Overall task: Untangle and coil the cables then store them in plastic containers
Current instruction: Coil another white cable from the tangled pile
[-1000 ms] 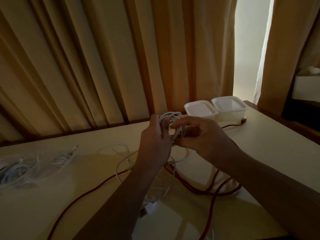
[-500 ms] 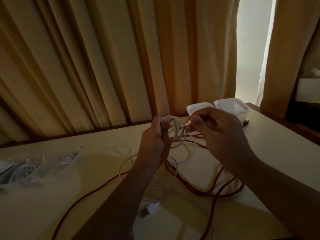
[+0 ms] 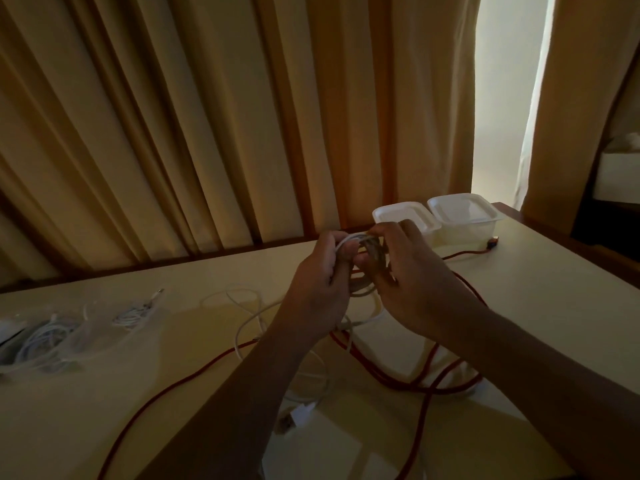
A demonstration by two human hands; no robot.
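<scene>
Two hands on one white cable coil, centre frame.
Left hand curls round the loops so they can't spring apart; right hand pinches the bundle's right side, probably guiding a turn. Lidded containers wait upper right, within easy reach.

dim, backlit by window gap

Centre: white cable and red cable loops sprawled over the table.
Upper right: two containers stood at the far edge.
Right: tabletop lay open.
</scene>
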